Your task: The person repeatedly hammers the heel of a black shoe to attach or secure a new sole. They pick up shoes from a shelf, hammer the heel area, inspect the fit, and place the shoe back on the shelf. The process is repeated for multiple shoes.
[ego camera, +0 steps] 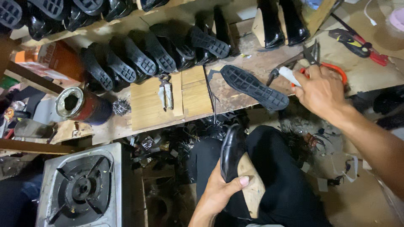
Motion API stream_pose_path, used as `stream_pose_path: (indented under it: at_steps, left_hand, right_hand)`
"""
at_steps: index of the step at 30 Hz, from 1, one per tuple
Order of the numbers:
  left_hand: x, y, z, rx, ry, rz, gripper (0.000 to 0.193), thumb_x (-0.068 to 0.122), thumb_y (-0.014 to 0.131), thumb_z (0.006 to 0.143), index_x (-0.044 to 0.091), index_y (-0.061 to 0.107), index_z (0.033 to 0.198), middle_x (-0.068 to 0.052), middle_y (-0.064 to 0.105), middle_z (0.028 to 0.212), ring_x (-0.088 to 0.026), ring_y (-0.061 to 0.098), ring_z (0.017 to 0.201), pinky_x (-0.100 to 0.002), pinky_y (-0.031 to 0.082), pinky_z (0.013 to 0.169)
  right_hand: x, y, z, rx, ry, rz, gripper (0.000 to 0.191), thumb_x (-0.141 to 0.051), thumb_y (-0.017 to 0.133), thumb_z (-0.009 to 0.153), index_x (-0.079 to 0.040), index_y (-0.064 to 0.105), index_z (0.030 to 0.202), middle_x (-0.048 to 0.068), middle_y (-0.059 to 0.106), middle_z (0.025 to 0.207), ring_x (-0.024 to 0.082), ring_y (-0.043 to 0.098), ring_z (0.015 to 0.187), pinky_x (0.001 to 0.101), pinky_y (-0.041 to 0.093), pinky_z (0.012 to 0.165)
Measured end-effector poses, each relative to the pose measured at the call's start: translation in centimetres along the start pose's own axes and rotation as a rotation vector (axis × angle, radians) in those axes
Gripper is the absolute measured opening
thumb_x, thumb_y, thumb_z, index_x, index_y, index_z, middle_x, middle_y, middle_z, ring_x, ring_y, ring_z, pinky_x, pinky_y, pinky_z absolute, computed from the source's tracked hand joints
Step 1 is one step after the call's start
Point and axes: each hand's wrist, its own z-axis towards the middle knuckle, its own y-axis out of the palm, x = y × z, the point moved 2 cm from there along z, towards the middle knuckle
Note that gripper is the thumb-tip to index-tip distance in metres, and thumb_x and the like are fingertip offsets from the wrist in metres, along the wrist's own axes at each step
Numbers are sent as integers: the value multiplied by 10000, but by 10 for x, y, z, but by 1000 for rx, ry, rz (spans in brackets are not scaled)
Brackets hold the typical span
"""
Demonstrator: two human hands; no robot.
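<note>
1. Left hand (221, 191) fingers clamped on black shoe (231, 151), held on lap.
2. Right hand (320, 90) fingers closed round white handle (289, 76) on counter (252, 63), beside orange scissors (332, 69).
3. Loose sole (253, 87) lies left; pincers (166, 91) further left.

Dim overall; sharp; edges slightly warped

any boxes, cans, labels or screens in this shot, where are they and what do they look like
Cardboard box: left end of the bench behind the can; orange-red with white panels, partly hidden.
Can: left bench edge, lying on its side, open mouth crusted, red and dark blue body.
No screens or signs visible.
</note>
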Motion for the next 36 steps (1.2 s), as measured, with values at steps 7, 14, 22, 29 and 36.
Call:
stream_pose_path:
  at_steps: [7,14,22,29,36]
  left_hand:
    - [-31,7,15,185,90,-447,783,298,801,758,-1,493,1413,-125,683,1244,-238,667,1135,-389,514,1010]
    - [-24,-16,28,168,234,-392,757,209,809,816,-14,462,1451,-194,643,1302,-302,623,1181,-440,483,1057]
    - [-2,-25,12,-102,403,-238,521,65,799,905,83,493,1325,-260,626,1354,-365,608,1308,-515,464,1148]
    - [-5,-19,11,-130,463,-270,444,41,778,930,91,498,1272,-252,623,1337,-390,611,1318,-550,470,1164]
    - [15,-17,3,-19,630,140,404,43,757,944,29,518,1271,-275,709,1239,-377,734,1166,-472,596,1034]
  right_hand:
    - [-113,-31,-113,-444,182,1692,871,-447,735,802,-77,422,1526,146,554,1487,251,559,1341,387,431,1113]
    - [-151,-31,-170,-152,35,1218,924,-320,823,705,-48,405,1483,192,479,1499,370,475,1369,469,365,1118]
    - [-102,-51,-165,198,-346,742,757,-239,750,538,-214,592,1278,198,555,1427,401,571,1276,541,426,1003]
    - [-95,-50,-163,196,-395,737,764,-218,752,565,-231,557,1304,198,540,1439,403,563,1284,554,430,1028]
    - [-94,-40,-172,115,-393,900,881,-314,802,568,-181,517,1390,227,537,1418,422,579,1256,547,447,992]
